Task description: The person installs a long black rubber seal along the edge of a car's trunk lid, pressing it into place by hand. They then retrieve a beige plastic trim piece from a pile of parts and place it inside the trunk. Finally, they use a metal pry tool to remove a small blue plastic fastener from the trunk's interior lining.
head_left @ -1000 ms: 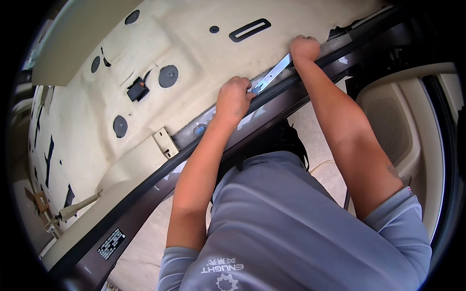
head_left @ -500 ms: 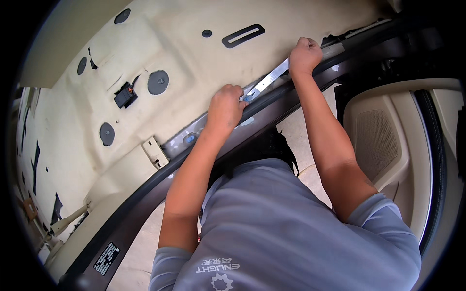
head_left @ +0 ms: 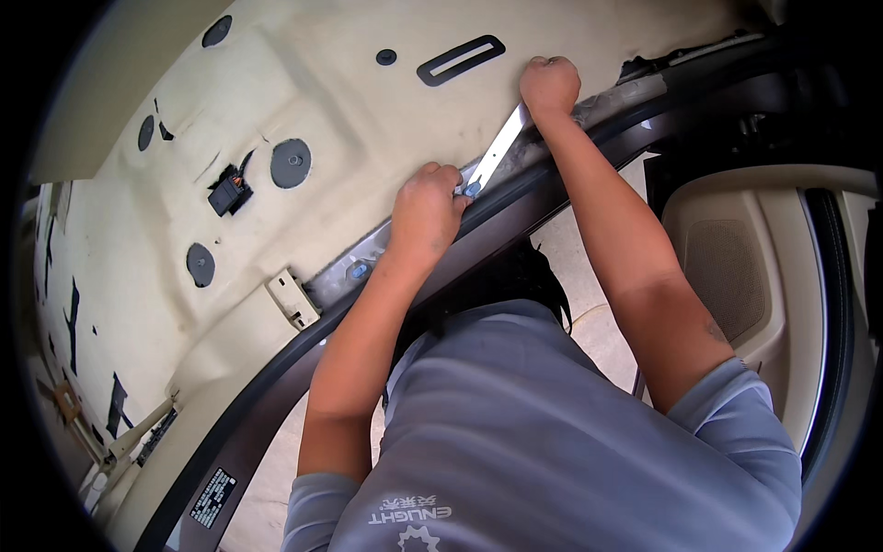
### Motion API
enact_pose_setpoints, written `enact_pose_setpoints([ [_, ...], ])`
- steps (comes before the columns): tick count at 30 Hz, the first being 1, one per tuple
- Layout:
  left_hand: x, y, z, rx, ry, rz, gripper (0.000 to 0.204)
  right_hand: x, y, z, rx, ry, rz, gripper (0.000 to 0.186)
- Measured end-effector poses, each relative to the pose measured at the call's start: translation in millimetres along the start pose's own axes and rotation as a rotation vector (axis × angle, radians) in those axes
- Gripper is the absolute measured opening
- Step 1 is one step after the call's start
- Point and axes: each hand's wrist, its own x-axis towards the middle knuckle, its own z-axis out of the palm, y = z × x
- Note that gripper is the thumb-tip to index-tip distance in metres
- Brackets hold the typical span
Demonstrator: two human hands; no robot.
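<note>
A flat silver metal trim pry bar (head_left: 498,150) slants over the door sill, its upper end inside my closed right hand (head_left: 552,86). The bar's lower tip meets a blue clip (head_left: 472,189) on the sill's bare metal strip. Pinched at that clip are the fingertips of my left hand (head_left: 428,207); its curled fingers partly hide what lies beneath. Another blue clip (head_left: 357,270) sits farther down the strip, beside my left forearm.
Beige car floor carpet (head_left: 368,120) spreads beyond the sill, with a black connector (head_left: 230,189) poking through a cut. A black rubber seal (head_left: 303,345) runs along the sill. The open door panel (head_left: 727,267) stands at right, and a beige trim piece (head_left: 292,299) at left.
My right hand has moved left and slightly up, swinging the pry bar steeper about its lower tip. My left hand stays at the clip.
</note>
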Motion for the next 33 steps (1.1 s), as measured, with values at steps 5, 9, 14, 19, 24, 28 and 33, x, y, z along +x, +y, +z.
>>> enact_pose_setpoints([
  [5,3.7,0.0,1.9,0.006,-0.017,-0.022,0.025,2.7,-6.9,3.9,0.224,-0.04,-0.103,0.026],
  [9,3.0,-3.1,-0.5,-0.041,0.001,-0.022,0.025,-8.5,-41.9,-31.3,0.841,-0.279,0.179,0.016],
  [14,1.0,0.8,-5.1,-0.073,-0.009,-0.007,0.024,-38.5,-63.1,-99.6,1.033,-0.228,0.11,0.017],
  [19,5.9,-3.0,-3.0,-0.053,-0.032,0.017,0.019,-42.0,-20.2,-120.6,1.219,-0.284,0.08,0.028],
  [24,9.8,-0.3,-0.2,-0.016,-0.095,-0.044,0.019,-43.3,8.0,-124.8,1.313,-0.314,0.033,0.027],
  [28,17.7,3.5,-2.0,0.005,-0.113,-0.059,0.019,-36.7,19.6,-123.4,1.357,-0.4,-0.001,0.02],
  [33,22.8,1.0,-3.5,-0.023,-0.164,-0.042,0.021,-11.4,6.2,-103.7,0.978,-0.058,0.305,0.017],
])
